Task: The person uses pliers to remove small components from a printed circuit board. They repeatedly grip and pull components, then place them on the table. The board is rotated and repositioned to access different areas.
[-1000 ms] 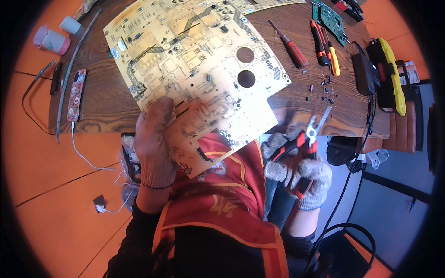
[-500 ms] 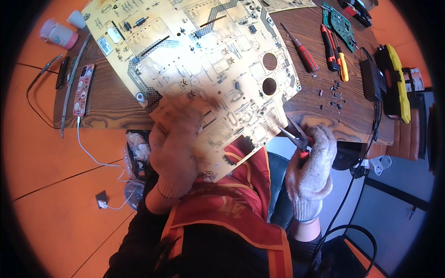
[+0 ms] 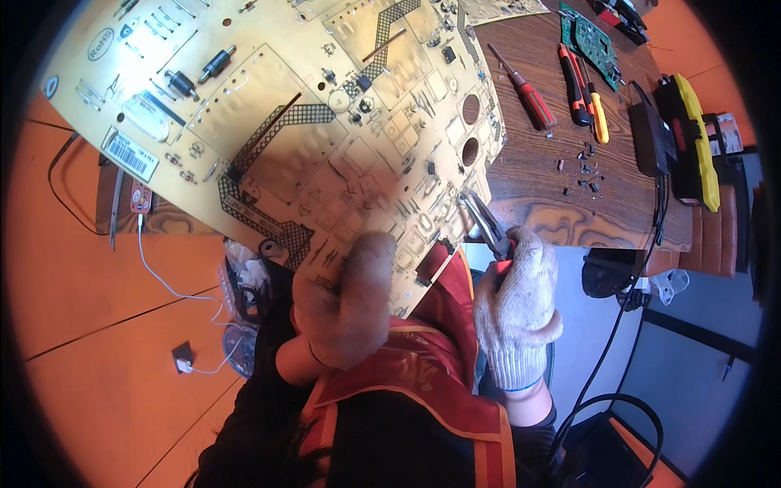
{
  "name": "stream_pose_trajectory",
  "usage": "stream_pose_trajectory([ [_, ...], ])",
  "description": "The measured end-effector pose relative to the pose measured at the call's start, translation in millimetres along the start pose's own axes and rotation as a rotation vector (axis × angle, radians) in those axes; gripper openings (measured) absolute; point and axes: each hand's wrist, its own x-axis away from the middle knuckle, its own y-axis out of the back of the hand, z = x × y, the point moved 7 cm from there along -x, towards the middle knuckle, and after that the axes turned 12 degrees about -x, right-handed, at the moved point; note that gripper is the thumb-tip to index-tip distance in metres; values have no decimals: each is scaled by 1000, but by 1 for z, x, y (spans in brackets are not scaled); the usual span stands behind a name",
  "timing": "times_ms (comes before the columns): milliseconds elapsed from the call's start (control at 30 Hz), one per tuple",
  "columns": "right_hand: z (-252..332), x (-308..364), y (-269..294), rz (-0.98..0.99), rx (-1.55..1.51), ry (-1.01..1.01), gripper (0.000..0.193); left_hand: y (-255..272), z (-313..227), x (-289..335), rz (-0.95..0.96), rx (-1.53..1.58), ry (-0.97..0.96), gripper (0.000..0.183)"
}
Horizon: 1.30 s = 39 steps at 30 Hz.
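A large tan circuit board (image 3: 285, 154) is tilted up over the table's near edge, filling the upper left. My left hand (image 3: 346, 297), in a pale knitted glove, grips its lower edge with the thumb on the printed face. My gloved right hand (image 3: 519, 305) is closed round the red handles of a pair of pliers (image 3: 486, 224). The pliers' jaws touch or nearly touch small parts near the board's lower right edge. Dark cylindrical components (image 3: 216, 63) and a white label (image 3: 130, 156) show on the board.
On the wooden table (image 3: 537, 175) lie several small loose components (image 3: 587, 167), a red screwdriver (image 3: 533, 102), a red-black cutter (image 3: 576, 89), a yellow-handled screwdriver (image 3: 600, 122) and a green circuit board (image 3: 594, 45). A yellow-black case (image 3: 691, 146) stands at right. A phone (image 3: 141, 198) on a white cable sits at left.
The board has come up closer and swung to the left, covering the cups and most of the phone. My right hand has moved left with the pliers, bringing their jaws to the board.
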Motion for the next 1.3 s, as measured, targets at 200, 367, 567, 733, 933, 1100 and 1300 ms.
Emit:
stream_pose_trajectory([
  [200,-3,3,-2,-3,-42,-45,47,-1,7,9,-105,5,-12,35],
  [367,-1,5,-6,39,-91,-81,45,-3,7,19,-61,-127,-197,31],
  [567,3,9,-16,173,-38,-217,43,3,8,21,-86,-320,-396,27],
  [733,-4,-4,-12,182,142,-30,36,-1,-8,15,40,-498,-465,19],
  [933,-16,-21,11,210,334,143,36,5,-15,5,-87,-347,-126,12],
  [1100,-18,-32,22,322,450,275,38,7,-2,-1,-62,-144,122,16],
  [1300,-17,-34,23,423,559,511,36,10,-15,-18,217,-962,-180,24],
])
